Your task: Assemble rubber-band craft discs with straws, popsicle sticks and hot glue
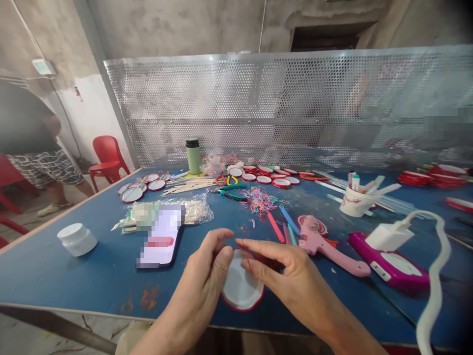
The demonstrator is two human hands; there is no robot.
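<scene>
A round jar lid (243,286), pale inside with a red rim, is at the table's front edge, between my hands. My left hand (205,271) is closed around the lid's left side, its thumb along the rim and its index finger curled over the far edge. Over the lid's upper right, my right hand (283,266) has a thin red rubber band (249,265) at its fingertips. The band runs by the index finger and thumb; part of it is hidden. Loose coloured rubber bands (258,201) lie in a heap beyond my hands.
A phone (162,239) and white jar (77,239) are left. Right are a pink glue gun (332,249), purple power strip (389,266) with charger, and paper cup (356,201). Pliers (231,192) and stacked lids (266,172) lie behind; a person (33,128) stands far left.
</scene>
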